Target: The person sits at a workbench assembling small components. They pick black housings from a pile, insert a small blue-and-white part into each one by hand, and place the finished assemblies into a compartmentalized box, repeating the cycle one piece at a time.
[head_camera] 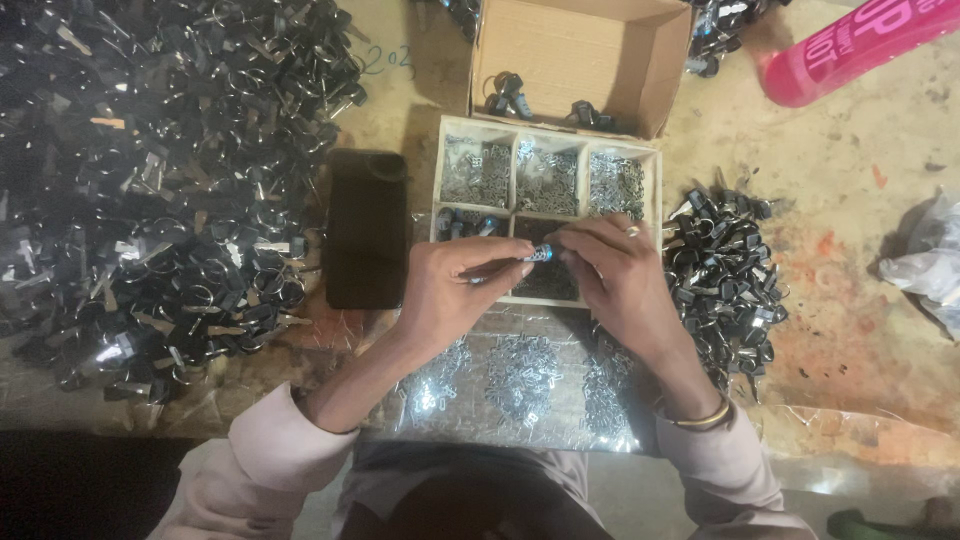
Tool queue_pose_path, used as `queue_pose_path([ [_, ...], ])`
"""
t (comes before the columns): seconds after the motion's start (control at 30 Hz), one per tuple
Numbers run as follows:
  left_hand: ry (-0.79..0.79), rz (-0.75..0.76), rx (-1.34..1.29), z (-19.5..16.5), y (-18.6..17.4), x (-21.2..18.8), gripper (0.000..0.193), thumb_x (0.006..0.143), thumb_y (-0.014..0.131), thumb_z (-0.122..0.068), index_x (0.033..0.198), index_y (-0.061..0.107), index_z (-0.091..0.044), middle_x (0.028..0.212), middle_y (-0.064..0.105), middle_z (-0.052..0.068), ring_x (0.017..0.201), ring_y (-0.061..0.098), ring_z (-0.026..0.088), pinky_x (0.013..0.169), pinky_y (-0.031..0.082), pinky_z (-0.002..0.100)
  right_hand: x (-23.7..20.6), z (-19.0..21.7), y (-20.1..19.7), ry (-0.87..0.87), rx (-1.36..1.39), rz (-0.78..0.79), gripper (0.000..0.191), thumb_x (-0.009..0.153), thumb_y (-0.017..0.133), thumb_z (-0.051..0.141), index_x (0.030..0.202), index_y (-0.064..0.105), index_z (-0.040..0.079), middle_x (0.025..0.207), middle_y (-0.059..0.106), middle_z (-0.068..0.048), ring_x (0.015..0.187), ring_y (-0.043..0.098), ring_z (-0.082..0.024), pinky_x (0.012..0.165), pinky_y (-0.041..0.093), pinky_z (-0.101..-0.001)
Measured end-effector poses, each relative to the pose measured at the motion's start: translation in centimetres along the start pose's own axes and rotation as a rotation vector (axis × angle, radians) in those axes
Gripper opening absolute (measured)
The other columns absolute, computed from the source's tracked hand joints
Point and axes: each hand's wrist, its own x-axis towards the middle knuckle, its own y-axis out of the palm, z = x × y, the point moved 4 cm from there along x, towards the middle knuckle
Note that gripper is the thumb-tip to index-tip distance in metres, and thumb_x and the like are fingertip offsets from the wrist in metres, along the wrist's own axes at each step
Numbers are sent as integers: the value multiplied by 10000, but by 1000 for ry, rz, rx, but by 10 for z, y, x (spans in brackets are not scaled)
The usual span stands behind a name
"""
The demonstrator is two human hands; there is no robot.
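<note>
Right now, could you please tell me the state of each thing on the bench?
Left hand: gripping small blue-tipped part.
Right hand: pinching the same part.
Cardboard box: open, few pieces inside.
Wooden compartment tray: open, compartments filled.
Phone: screen dark.
Pink bottle: lying down.

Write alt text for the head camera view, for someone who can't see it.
Seen from above, a left hand and right hand pinch a small dark key part over a compartmented tray of small metal pieces. A dark key pile, black phone and cardboard box surround it.
</note>
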Motion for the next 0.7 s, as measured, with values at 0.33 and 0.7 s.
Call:
queue_pose_path([
  [0.33,-28,-22,-67,1,1,-2,220,888,779,13,1104,771,-20,1119,790,116,1006,784,171,849,678,267,-9,-6,9,212,480,-70,162,933,743,11,1090,771,38,1089,731,-67,1013,694,-169,886,557,-286],
  [0.7,-82,-30,-76,7,2,-2,224,847,838,-35,1058,768,1,1047,805,98,991,790,168,868,662,276,-17,-14,29,312,838,-72,163,971,693,-27,1124,744,1,1178,624,-66,1104,614,-136,963,506,-270],
])
